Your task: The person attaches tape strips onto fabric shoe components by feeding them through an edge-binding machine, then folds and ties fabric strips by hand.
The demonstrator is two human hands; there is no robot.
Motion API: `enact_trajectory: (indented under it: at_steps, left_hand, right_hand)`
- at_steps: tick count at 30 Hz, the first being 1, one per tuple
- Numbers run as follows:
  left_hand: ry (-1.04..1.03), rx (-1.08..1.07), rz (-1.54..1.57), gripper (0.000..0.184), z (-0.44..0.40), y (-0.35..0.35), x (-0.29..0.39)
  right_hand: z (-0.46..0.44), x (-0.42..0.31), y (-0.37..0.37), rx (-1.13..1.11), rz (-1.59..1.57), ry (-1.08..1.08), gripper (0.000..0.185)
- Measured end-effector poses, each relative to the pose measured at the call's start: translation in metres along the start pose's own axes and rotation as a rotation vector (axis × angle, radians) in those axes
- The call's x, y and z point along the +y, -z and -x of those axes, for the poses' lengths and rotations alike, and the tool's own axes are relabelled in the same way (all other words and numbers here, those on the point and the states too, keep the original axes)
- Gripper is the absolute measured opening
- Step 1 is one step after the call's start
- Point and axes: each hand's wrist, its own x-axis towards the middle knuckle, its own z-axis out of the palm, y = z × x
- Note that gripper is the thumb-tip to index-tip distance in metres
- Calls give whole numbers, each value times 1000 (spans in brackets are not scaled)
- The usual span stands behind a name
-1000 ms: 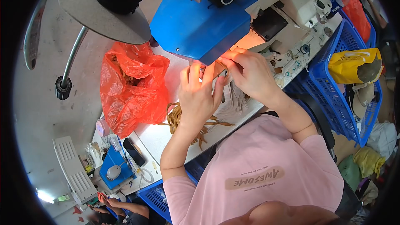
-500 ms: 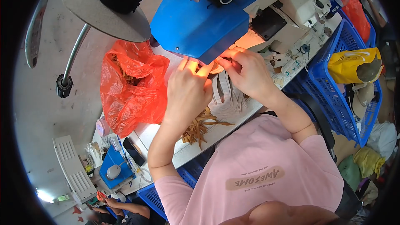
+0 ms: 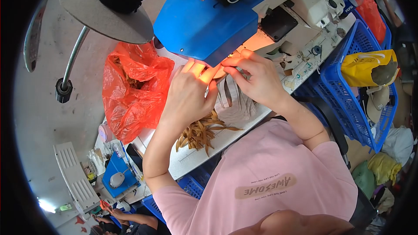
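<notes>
My left hand (image 3: 188,90) reaches under the blue sewing machine head (image 3: 204,24), fingers stretched out and thumb apart. The machine hides its fingertips, and orange light falls on them. Close beside it, my right hand (image 3: 257,77) has thumb and index finger pinched at the edge of a small tan fabric piece (image 3: 221,74). Below the hands lie pale fabric pieces (image 3: 233,104) with slits or loose strips. A pile of brown fabric strips (image 3: 198,135) rests on the white table (image 3: 191,162) near my left forearm. The needle is hidden.
A red plastic bag (image 3: 137,100) with brown pieces inside stands left of my left hand. A thread stand disc (image 3: 106,13) overhangs at upper left. Blue baskets (image 3: 348,87) are at my right, one holding a yellow bag (image 3: 368,67). Another person's hands (image 3: 115,213) show at lower left.
My left hand and forearm have shifted slightly left and down, uncovering more of the brown strips. My right hand has moved slightly left and stays pinched at the fabric by the machine.
</notes>
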Motion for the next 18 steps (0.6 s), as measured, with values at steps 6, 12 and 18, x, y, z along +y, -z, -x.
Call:
enact_trajectory:
  at_steps: [6,12,18]
  left_hand:
    - [39,-93,16,39,-1,6,0]
    - [28,-72,42,42,0,6,1]
    - [32,-60,25,44,0,5,2]
  right_hand:
    - [1,5,-3,30,31,72,12]
    - [2,2,-1,-1,16,33,12]
    - [1,2,-1,-6,4,27,12]
